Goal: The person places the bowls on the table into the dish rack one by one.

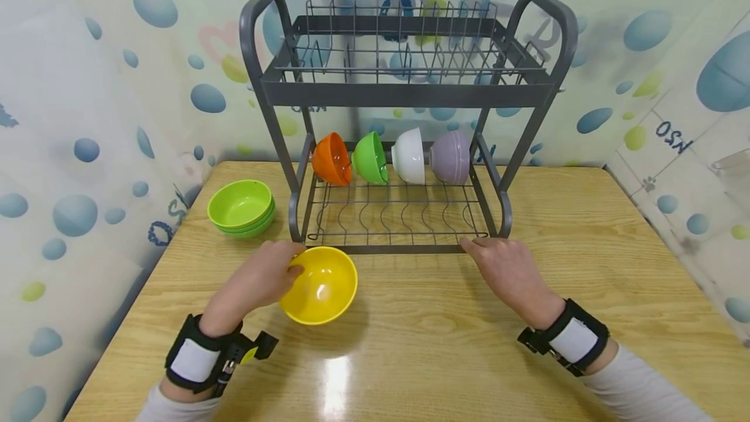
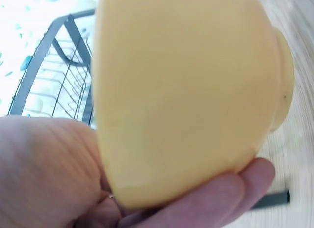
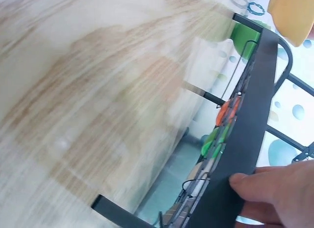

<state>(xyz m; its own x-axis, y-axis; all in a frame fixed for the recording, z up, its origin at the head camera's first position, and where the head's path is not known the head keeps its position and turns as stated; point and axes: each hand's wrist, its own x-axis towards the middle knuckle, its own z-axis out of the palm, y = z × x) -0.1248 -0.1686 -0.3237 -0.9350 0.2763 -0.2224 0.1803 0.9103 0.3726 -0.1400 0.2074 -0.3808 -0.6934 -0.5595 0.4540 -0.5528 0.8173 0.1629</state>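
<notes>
My left hand (image 1: 269,275) grips a yellow bowl (image 1: 323,286) by its left rim, the thumb inside and the fingers beneath. In the left wrist view the bowl's (image 2: 186,90) outer wall and foot ring fill most of the picture. My right hand (image 1: 506,272) pinches the front bar of a grey two-tier dish rack (image 1: 404,94) near its right end. The right wrist view shows the thumb (image 3: 255,186) on the bar's face and the fingers partly hidden behind it. Along the lower tier's back stand an orange bowl (image 1: 329,158), a green bowl (image 1: 369,158), a white bowl (image 1: 408,156) and a purple bowl (image 1: 451,158), tilted sideways.
Stacked green bowls (image 1: 240,204) sit on the wooden table (image 1: 586,233) left of the rack. The rack's upper tier has upright wire dividers and a curved handle at each end. A patterned covering (image 1: 152,70) hangs behind and beside the table.
</notes>
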